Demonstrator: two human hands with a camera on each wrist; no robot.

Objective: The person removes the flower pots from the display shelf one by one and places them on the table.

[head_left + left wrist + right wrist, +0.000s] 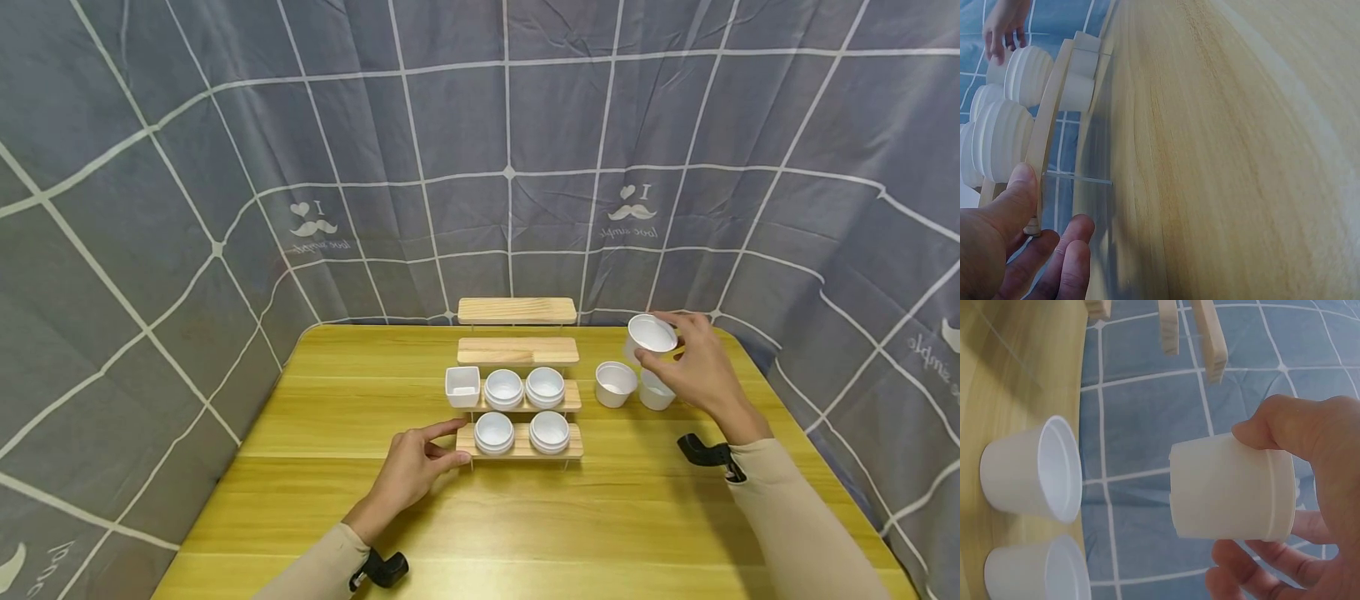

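Observation:
A wooden tiered display stand (522,443) stands mid-table. My left hand (411,468) pinches the left end of its lowest board, with the thumb above and fingers curled below in the left wrist view. Two ribbed round white pots (494,432) sit on that board. One tier up are a square white pot (462,386) and two more round pots (545,387). To the right, my right hand (696,368) grips a plain white plant pot (1225,494) by its rim, raised above the table. Its mouth faces up in the head view.
Two similar white pots (616,385) (1038,575) stand on the table right of the stand, below the raised one. The stand's upper boards (517,311) rise toward the back. A grey-blue checked curtain (465,208) hangs behind the wooden table (360,408) and along its sides.

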